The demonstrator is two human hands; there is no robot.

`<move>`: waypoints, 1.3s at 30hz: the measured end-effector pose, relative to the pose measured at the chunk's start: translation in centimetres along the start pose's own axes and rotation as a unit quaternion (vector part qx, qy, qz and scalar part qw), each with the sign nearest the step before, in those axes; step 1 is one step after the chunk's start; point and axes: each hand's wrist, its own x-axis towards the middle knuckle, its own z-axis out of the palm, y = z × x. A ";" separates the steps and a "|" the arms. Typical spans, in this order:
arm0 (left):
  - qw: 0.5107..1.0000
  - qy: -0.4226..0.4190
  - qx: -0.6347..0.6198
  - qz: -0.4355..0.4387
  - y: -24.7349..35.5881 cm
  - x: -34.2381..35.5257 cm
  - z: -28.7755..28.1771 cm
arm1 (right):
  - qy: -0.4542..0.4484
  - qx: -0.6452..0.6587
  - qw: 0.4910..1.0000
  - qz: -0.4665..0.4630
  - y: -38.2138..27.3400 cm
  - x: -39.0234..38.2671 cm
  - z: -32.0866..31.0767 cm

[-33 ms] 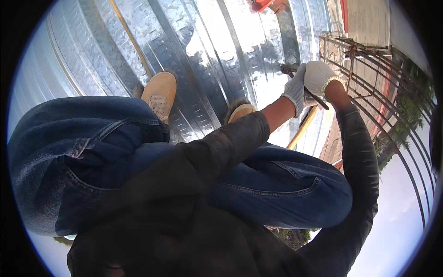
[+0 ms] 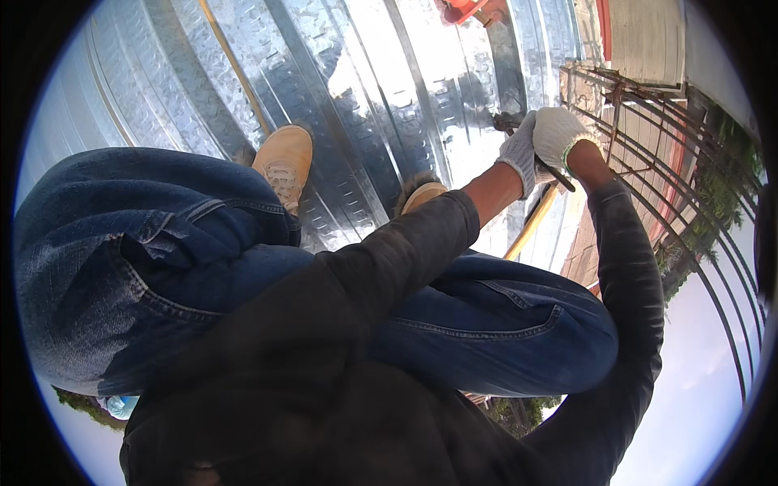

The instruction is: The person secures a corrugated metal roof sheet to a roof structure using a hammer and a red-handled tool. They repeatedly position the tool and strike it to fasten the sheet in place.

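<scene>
My left hand (image 2: 519,154) and my right hand (image 2: 561,136), both in pale knit gloves, are pressed close together at the right edge of the metal sheeting (image 2: 356,121). A dark, slim metal hand tool (image 2: 557,176) passes under them. Its handle end sticks out below the gloves, and a dark end shows beyond my left hand, against a raised rib. The left fingers are curled round the tool. My right hand is closed; its fingers face away, so what it grips is hidden.
Tan shoes (image 2: 285,158) stand on the ribbed, shiny sheeting. Yellow hose-like lines (image 2: 235,65) run across it. A red object (image 2: 463,11) lies at the far edge. Rusty metal bars (image 2: 648,121) rise close to my right hand, with a brick-coloured surface and greenery beyond.
Both hands keep their place and grip, with only a slight shift. The tool's handle shows a little less below the gloves. My left leg sits slightly higher in the picture.
</scene>
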 end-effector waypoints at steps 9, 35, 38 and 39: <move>0.987 0.124 0.083 -0.064 2.0 2.2 -1.6 | -0.200 0.170 0.961 0.086 -0.5 -3.6 -7.7; 0.675 -0.038 0.736 0.022 1.8 2.7 -0.4 | -0.254 -0.019 0.919 -0.300 2.6 -1.1 -1.8; 0.446 -0.032 0.889 0.104 0.3 3.2 -1.6 | -0.218 -0.082 0.911 -0.340 2.3 -2.0 -1.3; 0.434 -0.028 0.893 0.113 -0.1 3.8 -1.9 | -0.219 -0.104 0.909 -0.339 2.1 -2.0 -1.2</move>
